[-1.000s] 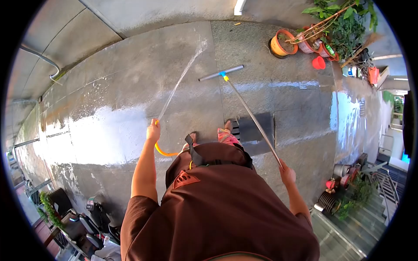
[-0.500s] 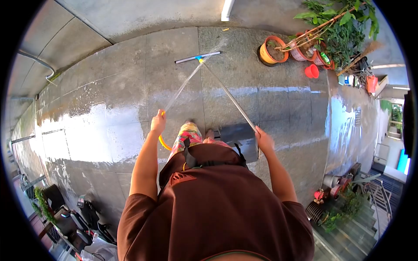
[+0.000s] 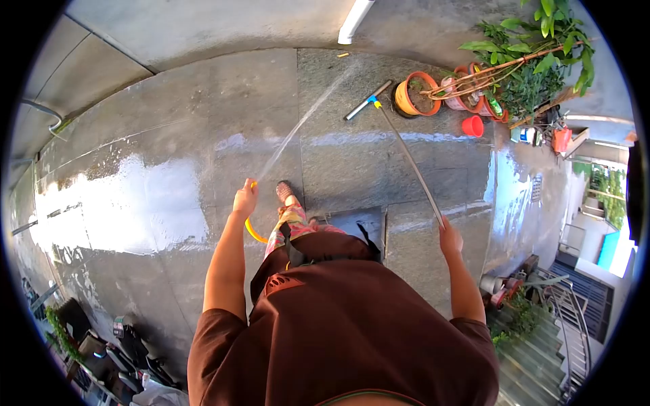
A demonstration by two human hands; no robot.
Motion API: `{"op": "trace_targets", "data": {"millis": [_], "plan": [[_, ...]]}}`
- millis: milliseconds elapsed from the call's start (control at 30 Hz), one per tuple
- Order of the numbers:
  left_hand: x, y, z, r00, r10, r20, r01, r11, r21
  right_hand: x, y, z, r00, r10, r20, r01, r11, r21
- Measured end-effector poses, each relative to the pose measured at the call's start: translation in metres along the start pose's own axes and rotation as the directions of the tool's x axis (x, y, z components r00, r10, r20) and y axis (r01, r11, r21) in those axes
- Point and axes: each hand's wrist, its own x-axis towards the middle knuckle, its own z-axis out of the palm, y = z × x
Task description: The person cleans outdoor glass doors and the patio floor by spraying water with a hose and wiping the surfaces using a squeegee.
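Observation:
A yellow hose is gripped in my left hand, and a stream of water shoots from its end toward the wall's foot. My right hand is wrapped round the metal handle of a floor squeegee. Its blade rests slanted on the wet paving, just left of an orange plant pot. The blade's joint is blue and yellow.
Potted plants stand along the wall at the upper right, with a small red pot before them. A white pipe comes down the wall. Steps with a railing lie lower right, a parked scooter lower left.
The squeegee has swung right, its blade now close to the orange pot and tilted the other way. My right hand has moved right and down. One foot has stepped forward.

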Motion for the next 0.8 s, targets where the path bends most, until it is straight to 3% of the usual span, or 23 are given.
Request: {"op": "trace_targets", "data": {"millis": [100, 200, 333, 500, 633, 800], "plan": [[0.024, -0.019, 0.011, 0.991, 0.116, -0.059, -0.115, 0.993, 0.018, 0.057, -0.049, -0.030, 0.995, -0.088, -0.050, 0.084, 0.993, -0.086], [0.034, -0.015, 0.009, 0.990, 0.124, -0.069, -0.122, 0.992, 0.038, 0.107, -0.120, -0.065, 0.993, -0.079, -0.083, 0.066, 0.986, -0.156], [0.036, -0.003, -0.003, 0.998, -0.055, -0.011, 0.055, 0.998, 0.015, 0.141, -0.153, -0.083, 0.980, -0.154, -0.127, 0.131, 0.976, -0.172], [0.033, -0.017, 0.005, 0.988, -0.148, -0.040, 0.147, 0.989, -0.015, 0.098, -0.113, -0.095, 0.935, -0.345, -0.080, 0.330, 0.930, -0.158], [0.025, -0.050, 0.026, 0.969, -0.109, -0.223, 0.112, 0.994, -0.001, 0.063, -0.122, -0.137, 0.909, -0.412, 0.061, 0.413, 0.871, -0.266], [0.004, -0.062, 0.033, 0.890, -0.261, -0.374, 0.286, 0.958, 0.012, 0.098, -0.190, -0.157, 0.791, -0.607, 0.078, 0.597, 0.737, -0.318]]}}
